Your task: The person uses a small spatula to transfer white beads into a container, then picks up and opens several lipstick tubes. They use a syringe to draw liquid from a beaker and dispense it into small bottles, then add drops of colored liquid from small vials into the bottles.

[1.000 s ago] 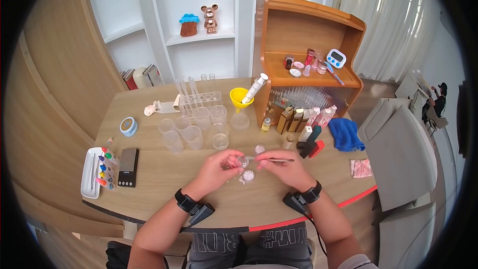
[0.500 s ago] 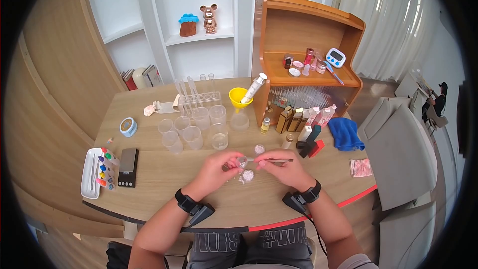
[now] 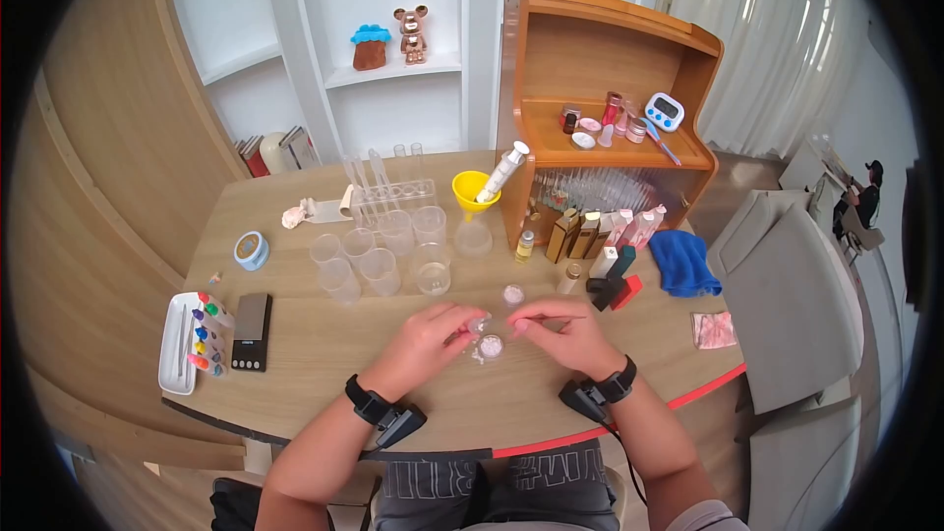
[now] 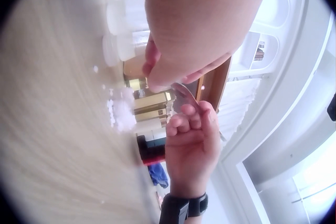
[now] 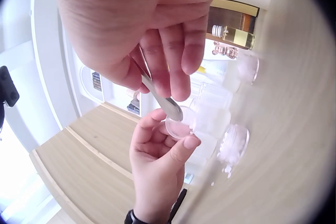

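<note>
Left hand (image 3: 418, 346): thumb and fingers pinch cup (image 5: 177, 128) | Right hand (image 3: 570, 336): thumb and fingers pinch spatula (image 5: 167, 104), tip at cup's mouth | Jar (image 3: 491, 346): on table (image 3: 324, 364), near both hands

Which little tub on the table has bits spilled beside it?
The nearer tub in the head view, white bits alongside; the farther tub shows none.

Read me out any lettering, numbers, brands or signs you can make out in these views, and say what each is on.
Grey legwear: "#"; the large letters beside it are too distorted to read surely.
Digital scale: lettering too small.
Digital timer: display too small.
Round blue-and-white container: lid marks blurred.
</note>
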The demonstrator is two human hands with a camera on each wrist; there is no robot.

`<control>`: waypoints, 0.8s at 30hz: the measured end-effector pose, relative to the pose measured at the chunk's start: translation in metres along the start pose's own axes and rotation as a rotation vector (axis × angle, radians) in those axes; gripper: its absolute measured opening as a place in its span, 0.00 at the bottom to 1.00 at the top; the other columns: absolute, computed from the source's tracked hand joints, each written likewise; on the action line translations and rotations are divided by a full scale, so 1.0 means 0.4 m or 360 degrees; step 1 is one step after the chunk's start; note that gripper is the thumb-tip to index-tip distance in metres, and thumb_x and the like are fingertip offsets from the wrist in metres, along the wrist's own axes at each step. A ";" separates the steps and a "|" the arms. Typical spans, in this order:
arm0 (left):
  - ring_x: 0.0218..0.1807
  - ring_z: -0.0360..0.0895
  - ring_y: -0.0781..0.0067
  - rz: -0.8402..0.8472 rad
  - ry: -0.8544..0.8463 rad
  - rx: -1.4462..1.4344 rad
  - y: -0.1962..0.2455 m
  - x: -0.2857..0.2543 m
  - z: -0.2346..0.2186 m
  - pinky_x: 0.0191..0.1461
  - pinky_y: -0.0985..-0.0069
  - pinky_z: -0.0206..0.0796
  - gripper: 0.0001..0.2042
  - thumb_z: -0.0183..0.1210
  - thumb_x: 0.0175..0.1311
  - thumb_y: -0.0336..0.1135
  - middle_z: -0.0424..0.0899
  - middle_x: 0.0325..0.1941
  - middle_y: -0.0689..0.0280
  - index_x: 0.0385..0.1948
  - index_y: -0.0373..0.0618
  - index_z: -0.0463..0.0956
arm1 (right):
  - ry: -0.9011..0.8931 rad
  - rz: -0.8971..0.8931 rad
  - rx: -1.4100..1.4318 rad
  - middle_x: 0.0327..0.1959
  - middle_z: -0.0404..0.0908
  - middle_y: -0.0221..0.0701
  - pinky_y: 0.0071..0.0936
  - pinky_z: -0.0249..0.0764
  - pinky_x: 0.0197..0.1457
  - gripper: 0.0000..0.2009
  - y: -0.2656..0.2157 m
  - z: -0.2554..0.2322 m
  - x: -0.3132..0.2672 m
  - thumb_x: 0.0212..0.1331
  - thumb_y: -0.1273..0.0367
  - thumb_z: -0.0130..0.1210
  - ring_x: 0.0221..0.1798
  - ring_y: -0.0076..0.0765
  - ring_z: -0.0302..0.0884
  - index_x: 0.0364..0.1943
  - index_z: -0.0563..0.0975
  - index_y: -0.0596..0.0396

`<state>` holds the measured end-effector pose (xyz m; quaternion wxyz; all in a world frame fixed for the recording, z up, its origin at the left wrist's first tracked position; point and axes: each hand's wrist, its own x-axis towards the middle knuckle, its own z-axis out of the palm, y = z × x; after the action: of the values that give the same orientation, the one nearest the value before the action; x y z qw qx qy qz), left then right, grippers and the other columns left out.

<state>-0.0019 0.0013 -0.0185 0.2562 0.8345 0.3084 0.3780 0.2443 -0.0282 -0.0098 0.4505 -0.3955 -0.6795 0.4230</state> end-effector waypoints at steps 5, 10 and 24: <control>0.37 0.82 0.64 0.0029 -0.0004 0.0048 -0.003 0.000 -0.002 0.42 0.71 0.77 0.15 0.67 0.57 0.24 0.82 0.37 0.62 0.48 0.45 0.82 | 0.0009 -0.0317 -0.0377 0.35 0.86 0.34 0.23 0.76 0.38 0.07 -0.009 0.001 0.011 0.64 0.73 0.62 0.34 0.27 0.80 0.44 0.85 0.57; 0.38 0.81 0.59 0.0186 -0.0011 0.0267 0.001 0.001 -0.002 0.42 0.68 0.76 0.15 0.66 0.59 0.24 0.81 0.37 0.61 0.48 0.46 0.82 | 0.0030 -0.0240 -0.0352 0.33 0.85 0.35 0.26 0.76 0.36 0.07 -0.008 0.009 0.005 0.62 0.73 0.63 0.31 0.33 0.80 0.43 0.85 0.55; 0.36 0.83 0.66 0.0025 0.0116 0.0105 0.005 -0.009 0.014 0.41 0.71 0.77 0.14 0.69 0.58 0.26 0.84 0.36 0.61 0.47 0.44 0.82 | 0.0123 -0.0691 -0.0692 0.32 0.84 0.36 0.33 0.76 0.34 0.06 -0.011 0.012 0.004 0.59 0.75 0.63 0.31 0.42 0.81 0.40 0.85 0.56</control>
<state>0.0012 -0.0035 -0.0222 0.2141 0.8306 0.3232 0.3997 0.2385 -0.0292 -0.0063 0.4606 -0.3439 -0.8051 0.1462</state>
